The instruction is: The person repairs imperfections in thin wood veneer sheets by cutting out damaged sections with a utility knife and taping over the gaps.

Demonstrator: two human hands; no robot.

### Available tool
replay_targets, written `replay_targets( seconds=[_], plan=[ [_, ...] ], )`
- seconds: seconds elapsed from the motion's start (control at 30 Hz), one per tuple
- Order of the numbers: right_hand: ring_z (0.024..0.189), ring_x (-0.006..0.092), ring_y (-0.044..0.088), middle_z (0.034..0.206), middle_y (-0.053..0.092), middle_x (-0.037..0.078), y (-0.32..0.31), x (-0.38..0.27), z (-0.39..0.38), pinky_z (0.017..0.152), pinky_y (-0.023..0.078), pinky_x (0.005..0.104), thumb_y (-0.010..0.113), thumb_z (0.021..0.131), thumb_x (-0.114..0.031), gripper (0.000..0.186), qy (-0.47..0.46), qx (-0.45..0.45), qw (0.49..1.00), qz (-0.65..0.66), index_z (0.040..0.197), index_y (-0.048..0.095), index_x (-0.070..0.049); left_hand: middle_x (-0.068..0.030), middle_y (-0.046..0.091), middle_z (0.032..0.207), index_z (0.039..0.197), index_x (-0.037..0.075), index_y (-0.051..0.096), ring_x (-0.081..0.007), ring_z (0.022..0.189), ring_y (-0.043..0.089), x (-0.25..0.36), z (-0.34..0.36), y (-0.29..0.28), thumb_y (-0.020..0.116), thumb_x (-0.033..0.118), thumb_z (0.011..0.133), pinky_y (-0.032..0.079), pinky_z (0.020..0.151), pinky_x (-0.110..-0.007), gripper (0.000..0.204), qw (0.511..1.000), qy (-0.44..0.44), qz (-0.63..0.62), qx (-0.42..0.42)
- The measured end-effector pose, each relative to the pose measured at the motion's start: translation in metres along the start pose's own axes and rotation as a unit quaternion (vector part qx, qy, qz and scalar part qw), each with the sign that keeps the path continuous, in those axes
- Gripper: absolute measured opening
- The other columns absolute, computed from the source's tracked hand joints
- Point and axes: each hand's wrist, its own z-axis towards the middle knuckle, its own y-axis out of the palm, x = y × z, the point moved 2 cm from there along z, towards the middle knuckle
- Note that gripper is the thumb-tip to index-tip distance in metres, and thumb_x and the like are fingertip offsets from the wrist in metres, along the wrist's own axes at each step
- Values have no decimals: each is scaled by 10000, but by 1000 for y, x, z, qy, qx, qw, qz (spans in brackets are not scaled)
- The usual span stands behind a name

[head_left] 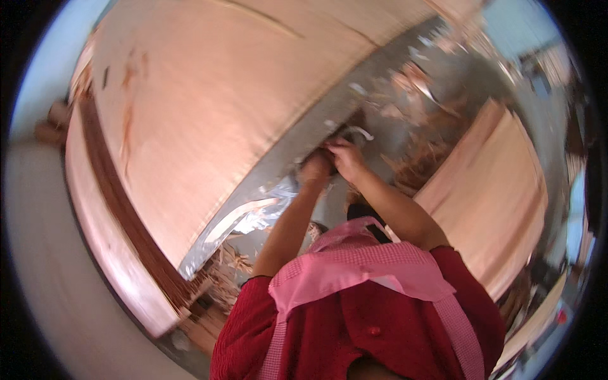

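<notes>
1. Tan veneer, in a wide sheet [221, 82], fills the upper left of my view; its right-hand edge runs diagonally past a grey floor [383, 144] whose own edges I can't make out clearly.
2. What worries me first is a slip: both hands work close together, so a blade or sharp splinter, if one is among their fingers, could cut one of them. Motion blur stops me checking.
3. Second, I judge the thin veneer could split along the grain if a sleeve or elbow caught the sheet's edge, and loose scraps [424, 158] could slide underfoot.
4. For position, a dark, narrow thing [347, 126] lies just beyond the fingertips, beside the sheet's right-hand edge; I can't tell whether it is held or merely close by. A white curl [361, 132] sits just to its right.
5. My left hand [316, 166] and right hand [344, 155] meet there, fingers bent inward; I cannot tell whether either grips anything.
6. Shiny film [253, 221] lies toward the sheet's lower corner, while a second veneer stack [487, 196] stands well apart to the right.
</notes>
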Motion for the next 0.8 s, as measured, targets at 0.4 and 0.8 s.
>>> replay_targets(
  seconds=[0.4,0.8],
  plan=[
    [937,229,505,1035,519,100,6,26,-15,847,403,340,451,805,-6,293,88,192,976,51,1096,491,-20,-189,619,770,823,16,636,-334,763,618,-504,-301,17,592,240,717,489,687,-420,252,897,-415,-78,132],
    [1065,199,505,1169,519,131,539,190,-285,913,375,287,636,765,-181,582,5,-636,657,-404,1256,387,7,-117,603,696,794,53,551,-255,657,603,-573,-437,-131,612,104,714,457,595,-354,113,907,5,-330,262]
  ],
)
